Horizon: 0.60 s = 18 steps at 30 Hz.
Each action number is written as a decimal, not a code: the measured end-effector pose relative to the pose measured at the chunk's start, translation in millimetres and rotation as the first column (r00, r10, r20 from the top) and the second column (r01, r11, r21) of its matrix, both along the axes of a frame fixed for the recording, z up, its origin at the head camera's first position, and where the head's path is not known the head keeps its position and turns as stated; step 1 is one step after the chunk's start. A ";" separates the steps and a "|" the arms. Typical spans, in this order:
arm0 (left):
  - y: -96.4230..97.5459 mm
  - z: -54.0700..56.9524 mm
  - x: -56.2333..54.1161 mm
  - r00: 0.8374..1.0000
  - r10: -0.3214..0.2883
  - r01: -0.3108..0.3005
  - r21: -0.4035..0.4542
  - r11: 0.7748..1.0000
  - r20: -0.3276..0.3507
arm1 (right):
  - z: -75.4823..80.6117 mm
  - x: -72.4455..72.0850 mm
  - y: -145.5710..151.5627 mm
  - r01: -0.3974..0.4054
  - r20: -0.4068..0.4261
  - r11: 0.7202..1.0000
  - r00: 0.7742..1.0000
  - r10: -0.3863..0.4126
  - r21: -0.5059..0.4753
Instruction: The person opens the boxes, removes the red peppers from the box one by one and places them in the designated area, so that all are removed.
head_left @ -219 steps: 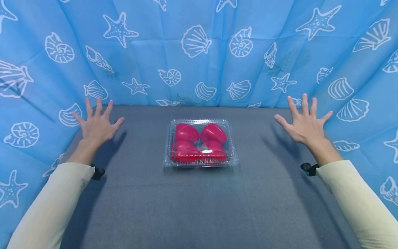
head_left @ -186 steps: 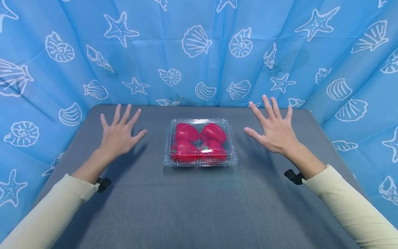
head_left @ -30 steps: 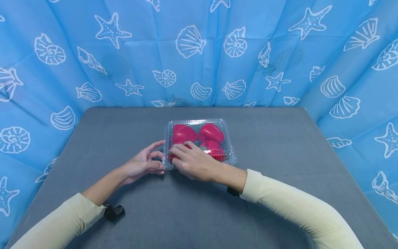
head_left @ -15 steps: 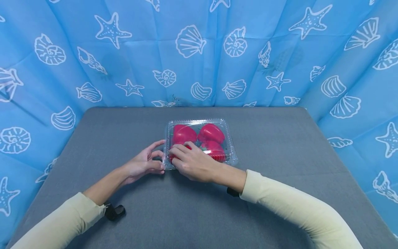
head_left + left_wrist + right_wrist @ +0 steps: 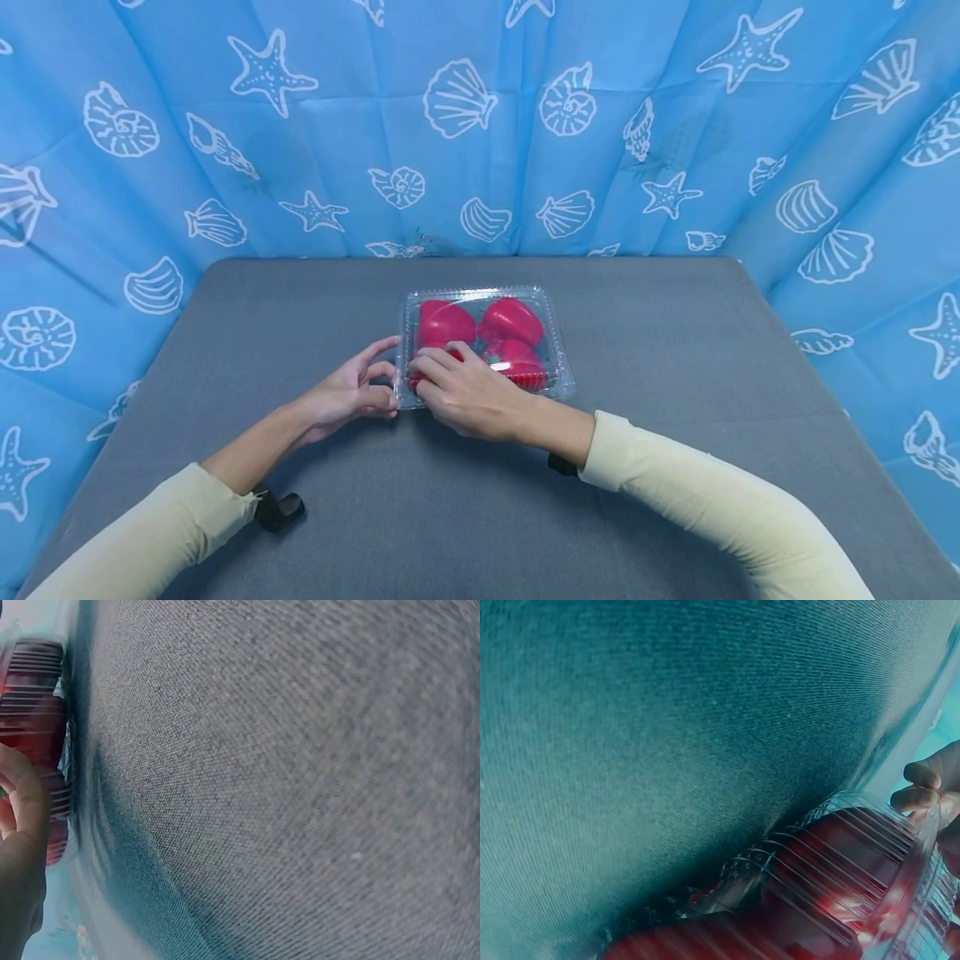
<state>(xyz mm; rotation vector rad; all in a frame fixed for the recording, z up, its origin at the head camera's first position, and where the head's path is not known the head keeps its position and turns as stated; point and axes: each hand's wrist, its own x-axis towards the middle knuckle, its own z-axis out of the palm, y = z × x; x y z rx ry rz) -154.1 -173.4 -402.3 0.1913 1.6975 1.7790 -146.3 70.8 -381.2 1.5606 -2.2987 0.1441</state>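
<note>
Box (image 5: 557,358) is lying long side crosswise; I am seeing left hand (image 5: 341,402) pinching its near-left corner, right hand (image 5: 472,393) resting fingers curled just beside, grip too hidden to tell.

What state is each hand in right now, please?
Left hand: holding the box by its left edge.
Right hand: holding the box near its front left corner.

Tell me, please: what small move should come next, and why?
Perhaps the right hand should gently lift the lid at its near-left corner while the left hand steadies the box. The lid looks closed over the red peppers, and both hands are at that corner.
</note>
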 end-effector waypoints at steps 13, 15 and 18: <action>2.6 -1.5 -0.2 1.000 0.007 -0.007 0.000 1.000 0.000 | -1.2 0.0 0.7 0.003 -0.031 1.000 1.000 -0.003 -0.019; 2.6 -2.1 -0.1 1.000 0.002 -0.002 0.003 1.000 -0.007 | 4.2 -1.1 -0.8 0.009 -0.047 0.999 0.999 -0.011 -0.047; 0.6 -2.2 -0.1 1.000 0.005 -0.005 0.002 1.000 -0.025 | 13.7 -4.5 -3.1 0.002 -0.065 0.996 0.998 -0.008 -0.092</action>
